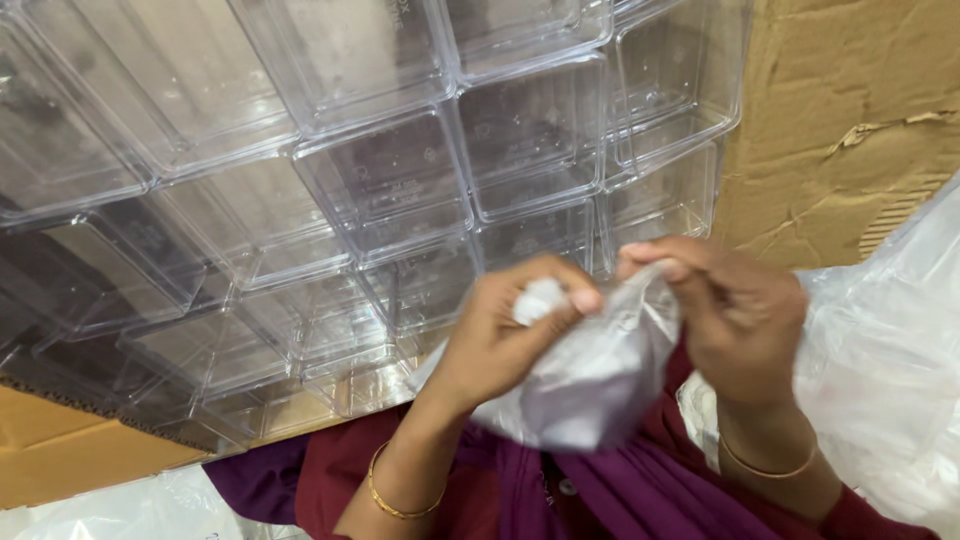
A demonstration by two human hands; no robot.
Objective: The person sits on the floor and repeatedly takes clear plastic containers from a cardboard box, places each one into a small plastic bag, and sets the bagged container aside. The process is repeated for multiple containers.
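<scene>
I see my left hand [500,335] and right hand [735,315] pinching a clear bag [600,375] between them, near me over my lap. A white wad [540,298] sits at my left fingertips. Far left, empty clear boxes [400,180] fill a carton [850,120].

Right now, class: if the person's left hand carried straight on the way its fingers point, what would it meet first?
The left hand points right, toward the right hand. The thin plastic bag both hands pinch lies first in that line, then probably the right hand's fingers; depth is unclear.
</scene>
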